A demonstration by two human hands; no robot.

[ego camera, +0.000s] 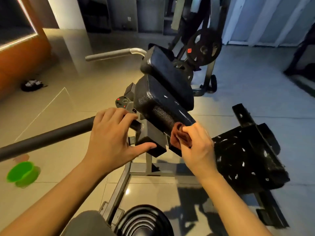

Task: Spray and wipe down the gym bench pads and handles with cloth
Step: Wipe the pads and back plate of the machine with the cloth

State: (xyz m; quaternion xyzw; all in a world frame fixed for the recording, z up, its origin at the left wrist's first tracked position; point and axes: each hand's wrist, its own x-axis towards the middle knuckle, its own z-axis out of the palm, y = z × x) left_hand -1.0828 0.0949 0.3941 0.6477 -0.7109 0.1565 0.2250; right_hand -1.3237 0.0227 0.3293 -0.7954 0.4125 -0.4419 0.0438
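Observation:
A black padded bench stands in the middle, with a second pad behind it. My right hand grips a reddish-brown cloth and presses it against the near lower corner of the front pad. My left hand rests over the dark grey handle bar where it meets the frame, fingers curled over it and thumb stretched toward the frame. A silver handle sticks out to the left behind the pads. No spray bottle is in view.
A black footplate sits on the right. A green container lies on the tiled floor at the left. A weight plate hangs on a rack behind. Another black plate is at the bottom, beside my knee.

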